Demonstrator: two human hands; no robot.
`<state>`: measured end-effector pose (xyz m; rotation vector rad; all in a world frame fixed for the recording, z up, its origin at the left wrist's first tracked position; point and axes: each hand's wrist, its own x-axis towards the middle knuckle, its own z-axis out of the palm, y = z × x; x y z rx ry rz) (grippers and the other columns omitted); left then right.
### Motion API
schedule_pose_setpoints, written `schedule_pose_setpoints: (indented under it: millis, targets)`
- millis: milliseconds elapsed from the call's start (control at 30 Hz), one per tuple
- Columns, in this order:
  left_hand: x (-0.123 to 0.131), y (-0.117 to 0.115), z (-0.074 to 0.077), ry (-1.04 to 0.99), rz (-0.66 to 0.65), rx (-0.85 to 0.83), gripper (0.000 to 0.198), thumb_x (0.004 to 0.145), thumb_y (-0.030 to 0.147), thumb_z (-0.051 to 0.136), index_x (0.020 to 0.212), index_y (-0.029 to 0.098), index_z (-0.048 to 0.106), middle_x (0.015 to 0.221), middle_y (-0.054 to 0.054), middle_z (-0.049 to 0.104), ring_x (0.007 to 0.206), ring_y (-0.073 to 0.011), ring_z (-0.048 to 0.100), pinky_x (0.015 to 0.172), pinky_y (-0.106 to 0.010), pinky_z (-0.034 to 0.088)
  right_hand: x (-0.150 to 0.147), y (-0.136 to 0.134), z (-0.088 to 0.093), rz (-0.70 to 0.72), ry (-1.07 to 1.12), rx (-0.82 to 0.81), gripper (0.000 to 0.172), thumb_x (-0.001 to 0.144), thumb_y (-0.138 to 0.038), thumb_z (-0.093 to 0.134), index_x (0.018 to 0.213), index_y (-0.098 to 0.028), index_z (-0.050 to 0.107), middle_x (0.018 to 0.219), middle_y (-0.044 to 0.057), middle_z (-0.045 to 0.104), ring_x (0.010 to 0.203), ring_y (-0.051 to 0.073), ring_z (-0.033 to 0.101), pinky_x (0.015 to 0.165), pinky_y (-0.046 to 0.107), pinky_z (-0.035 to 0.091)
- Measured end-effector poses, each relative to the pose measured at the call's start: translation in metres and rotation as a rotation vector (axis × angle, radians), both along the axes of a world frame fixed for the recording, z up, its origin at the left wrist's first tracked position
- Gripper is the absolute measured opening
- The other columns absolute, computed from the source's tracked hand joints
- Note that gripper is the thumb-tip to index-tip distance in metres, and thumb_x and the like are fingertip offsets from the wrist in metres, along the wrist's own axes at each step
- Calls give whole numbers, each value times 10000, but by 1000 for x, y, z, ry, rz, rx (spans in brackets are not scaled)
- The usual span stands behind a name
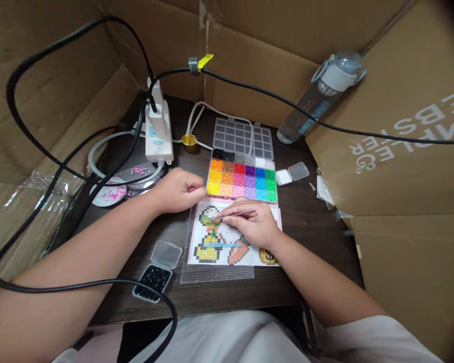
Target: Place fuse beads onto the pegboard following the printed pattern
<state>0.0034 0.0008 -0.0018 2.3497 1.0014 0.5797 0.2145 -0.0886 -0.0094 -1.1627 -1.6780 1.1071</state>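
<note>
My right hand (251,222) pinches a pair of pinkish metal tweezers (236,213), their tips over the green and orange beads on the left of the pattern sheet (224,258). A clear pegboard (217,274) lies with the sheet and sticks out at its front and left edges. My left hand (182,190) is closed in a fist on the table beside the bead box; whatever its fingers may hold is hidden. That bead box (275,176), behind the sheet, has many coloured compartments, and its clear lid (242,137) lies folded back.
A small open case of black beads (151,283) stands front left, another with white beads (283,177) at right. Further back are a power strip (159,136), a gold cup (189,143) and a water bottle (321,98). Black cables (249,91) cross overhead; cardboard walls surround the table.
</note>
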Motion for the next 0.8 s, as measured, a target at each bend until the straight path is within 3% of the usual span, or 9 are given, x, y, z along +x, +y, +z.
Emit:
schedule_pose_setpoints:
  millis: [533,700,800]
  targets:
    - [-1,-1,1,14,8,7,332,733,225,462,463,164,279,445,56,224,441,-49,245,450,-214,196,0,1,1,-53,90,-57,105,770,-181,716,841,-224,781,805,37,724,733,144,662,675,292,539]
    - [-1,0,1,16,5,-12,338,738,235,463,458,165,288,448,56,226,441,-49,245,450,-220,192,8,3,5,-226,182,-32,63,746,-218,735,797,-218,771,795,35,752,724,160,683,660,305,560]
    - [0,0,0,24,9,-27,345,741,240,468,458,165,286,456,54,220,447,-48,240,452,-223,189,17,7,5,-407,241,12,67,744,-245,745,804,-222,764,783,28,757,584,123,624,540,274,521]
